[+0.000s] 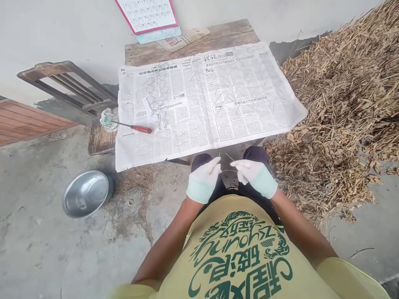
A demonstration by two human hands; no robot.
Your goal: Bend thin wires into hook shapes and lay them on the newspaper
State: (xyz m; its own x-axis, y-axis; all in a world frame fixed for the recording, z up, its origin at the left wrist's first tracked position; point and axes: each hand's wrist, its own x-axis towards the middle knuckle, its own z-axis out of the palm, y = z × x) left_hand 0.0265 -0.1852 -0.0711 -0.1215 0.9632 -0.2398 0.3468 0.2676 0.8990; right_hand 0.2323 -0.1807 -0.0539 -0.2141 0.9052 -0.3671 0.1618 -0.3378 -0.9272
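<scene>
Thin wire (229, 170): it is between the two gloved hands, above the lap, near the front edge of the newspaper (196, 137). A curve runs from hand to hand, and two short ends stick out above; I cannot tell if all this is one length.
Left hand (204, 177): thumb and forefinger are closed on the thin wire.
Right hand (256, 176): it also pinches the thin wire, with one end pointing away from the fingers.
Work at the lap: I judge that the present step is bending this wire by fingers.
Next bend: in my opinion, it calls for a steady pinch on both sides and a small, controlled turn, because such wire may spring or slip.
Table (227, 35): the newspaper covers most of it; looped wire shapes (156, 89) and a red-handled tool (141, 129) lie there.
</scene>
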